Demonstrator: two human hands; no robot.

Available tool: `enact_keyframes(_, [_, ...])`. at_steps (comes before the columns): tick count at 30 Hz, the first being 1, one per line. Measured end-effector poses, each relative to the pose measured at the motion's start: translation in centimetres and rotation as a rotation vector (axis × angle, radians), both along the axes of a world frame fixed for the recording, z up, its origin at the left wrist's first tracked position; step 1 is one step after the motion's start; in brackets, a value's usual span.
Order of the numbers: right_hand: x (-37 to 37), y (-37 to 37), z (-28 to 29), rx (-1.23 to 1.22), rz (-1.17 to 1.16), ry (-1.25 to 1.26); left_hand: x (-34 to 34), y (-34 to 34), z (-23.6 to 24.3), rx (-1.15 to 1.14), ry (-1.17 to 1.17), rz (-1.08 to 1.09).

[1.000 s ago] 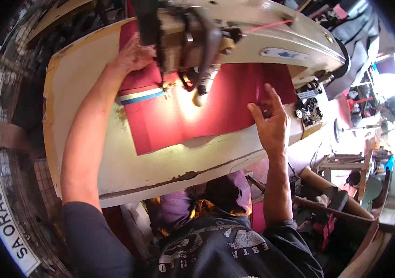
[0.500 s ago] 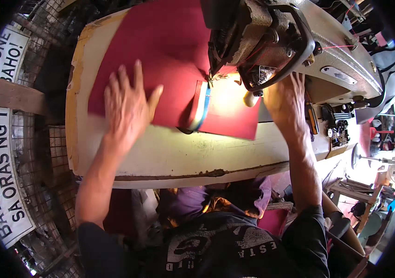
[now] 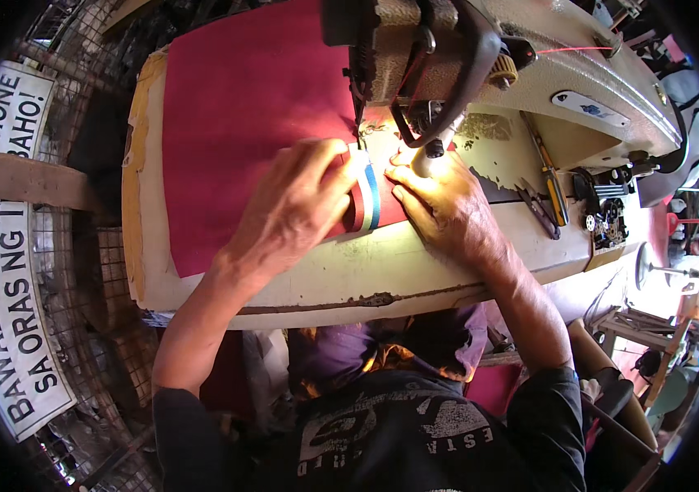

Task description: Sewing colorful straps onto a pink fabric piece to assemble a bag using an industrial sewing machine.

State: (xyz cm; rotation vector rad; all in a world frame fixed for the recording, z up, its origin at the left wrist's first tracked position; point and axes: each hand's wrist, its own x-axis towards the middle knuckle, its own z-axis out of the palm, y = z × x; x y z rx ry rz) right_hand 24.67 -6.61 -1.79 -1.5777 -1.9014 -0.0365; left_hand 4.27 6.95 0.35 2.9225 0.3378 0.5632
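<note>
A wide piece of red cloth lies on the table of a sewing machine. By the needle area, a strip with white and blue stripes runs along a folded red edge. My left hand is closed, thumb and fingers pinching that red fold just left of the stripes. Across the strip, my right hand lies with its fingers apart and bent, pressing on the lit cloth under the machine head. Its fingertips are close to the strip, and the lamp glare washes out part of them.
Pliers and a screwdriver lie right of my right hand, beside a black bobbin winder. The worn table edge runs before my lap. Wire mesh and a white sign stand at left.
My left hand has moved right from lying spread on the cloth to pinching the fold. My right hand has come left from behind the machine head onto the cloth. The cloth has turned slightly.
</note>
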Motion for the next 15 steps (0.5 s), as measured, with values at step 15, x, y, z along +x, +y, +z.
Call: enact_keyframes(15, [-0.6, 0.2, -1.1, -0.018, -0.081, 0.196, 0.2, -0.4, 1.4, -0.115, -0.070, 0.060])
